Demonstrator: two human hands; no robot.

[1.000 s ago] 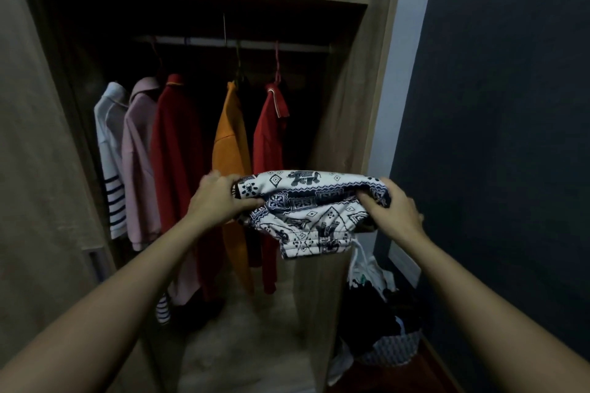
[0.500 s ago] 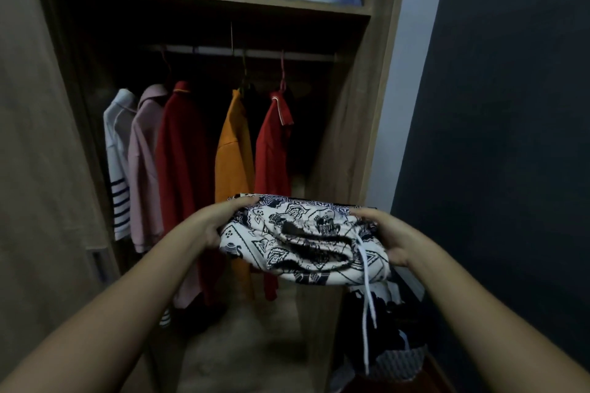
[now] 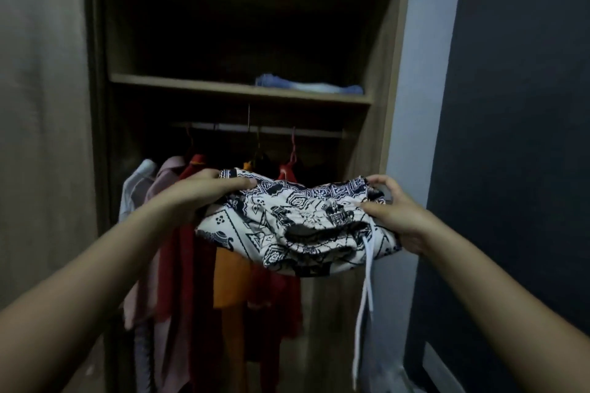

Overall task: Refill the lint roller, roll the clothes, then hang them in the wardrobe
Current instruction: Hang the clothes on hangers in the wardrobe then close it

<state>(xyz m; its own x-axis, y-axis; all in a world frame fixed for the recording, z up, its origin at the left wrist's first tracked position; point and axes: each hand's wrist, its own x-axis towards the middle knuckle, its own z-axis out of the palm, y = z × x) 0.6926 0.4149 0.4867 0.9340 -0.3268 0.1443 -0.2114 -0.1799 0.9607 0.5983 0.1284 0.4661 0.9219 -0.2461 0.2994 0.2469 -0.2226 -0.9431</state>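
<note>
I hold a folded black-and-white patterned garment (image 3: 287, 226) in front of the open wardrobe (image 3: 388, 124). My left hand (image 3: 198, 193) grips its left end and my right hand (image 3: 394, 214) grips its right end. A white drawstring (image 3: 364, 297) dangles from the garment's right side. The garment sits below the wooden shelf (image 3: 191, 84) and in front of the hanging rail (image 3: 271, 129). No lint roller is in view.
Several garments hang on the rail: a white one (image 3: 137, 188), a pink one (image 3: 162, 182), a red one (image 3: 185, 249), an orange one (image 3: 230, 277) and another red one (image 3: 277, 293). Folded blue cloth (image 3: 306, 86) lies on the shelf. A dark wall (image 3: 517, 137) stands at right.
The view has tilted upward, so the shelf now sits mid-frame. Both hands have lifted the patterned garment higher, toward the rail, and the drawstring hangs free.
</note>
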